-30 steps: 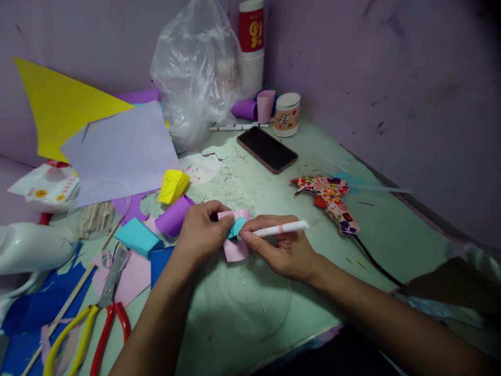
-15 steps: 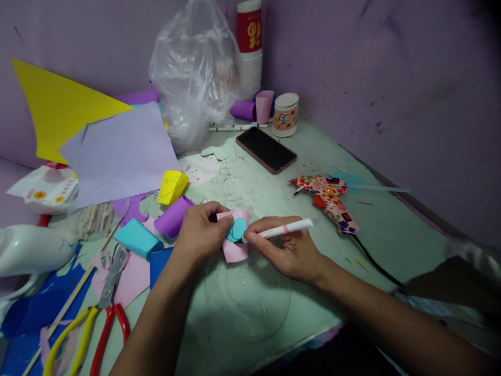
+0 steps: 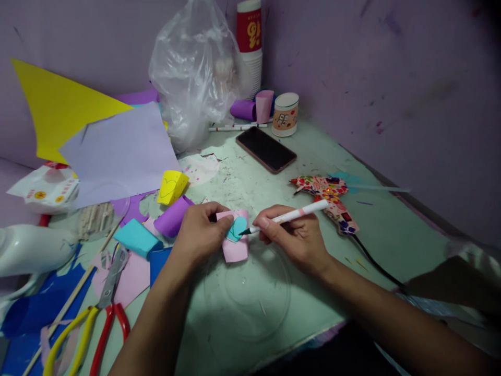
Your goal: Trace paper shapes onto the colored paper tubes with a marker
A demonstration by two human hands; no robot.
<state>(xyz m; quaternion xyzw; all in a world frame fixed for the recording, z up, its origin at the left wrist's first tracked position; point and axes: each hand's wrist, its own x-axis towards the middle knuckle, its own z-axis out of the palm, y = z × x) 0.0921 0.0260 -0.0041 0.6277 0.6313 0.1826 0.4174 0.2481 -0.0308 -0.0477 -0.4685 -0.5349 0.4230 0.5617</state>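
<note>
My left hand (image 3: 205, 230) is closed on a curved piece of pink paper (image 3: 237, 251), its thumb pressing a small turquoise paper cutout (image 3: 238, 227) flat against it. Dark outline marks show on the turquoise piece. A white marker pen (image 3: 291, 215) with a dark tip is pinched in my right hand (image 3: 295, 237), and that tip is at the right part of the cutout; whether it touches, I cannot tell. Left of my left hand lie a purple paper roll (image 3: 172, 216), a yellow paper piece with a heart outline (image 3: 172, 188) and a folded turquoise paper piece (image 3: 138, 237).
A floral glue gun (image 3: 326, 198) with its cord lies to the right. Behind are a phone (image 3: 266, 150), a paper cup (image 3: 285, 116) and a plastic bag (image 3: 195, 73). Scissors (image 3: 107, 292) and a white bottle (image 3: 35, 250) are at left. A clear plastic lid (image 3: 250, 313) lies in front.
My right hand has drawn slightly right with the marker, and its dark tip now shows over the turquoise cutout. My left hand holds the pink paper in nearly the same place.
</note>
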